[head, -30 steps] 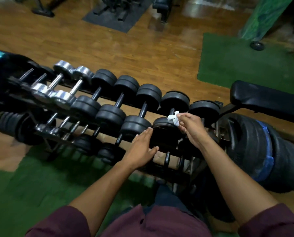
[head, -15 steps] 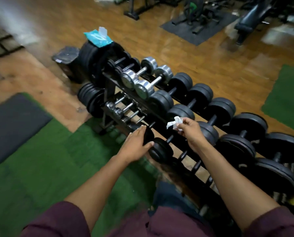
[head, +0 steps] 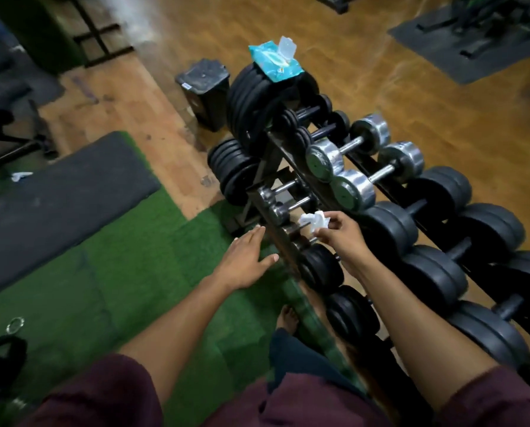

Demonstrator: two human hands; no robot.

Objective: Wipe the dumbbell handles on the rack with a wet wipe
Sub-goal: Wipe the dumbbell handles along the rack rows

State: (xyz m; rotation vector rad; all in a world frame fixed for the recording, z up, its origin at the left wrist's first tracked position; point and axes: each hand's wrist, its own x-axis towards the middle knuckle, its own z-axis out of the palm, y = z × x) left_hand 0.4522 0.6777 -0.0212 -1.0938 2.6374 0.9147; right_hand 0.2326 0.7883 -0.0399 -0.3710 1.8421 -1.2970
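Now that the view has swung to the rack's (head: 259, 192) far end, the right hand (head: 342, 234) pinches the wet wipe (head: 314, 221) above the small lower dumbbells (head: 283, 208), likely next; left hand (head: 246, 263) hovers open.

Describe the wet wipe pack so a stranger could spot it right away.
Find the dumbbell rack and follow it to its far end, where black weight plates stand stacked. The wipe pack lies on top of them: teal, flat, its clear lid flipped open.
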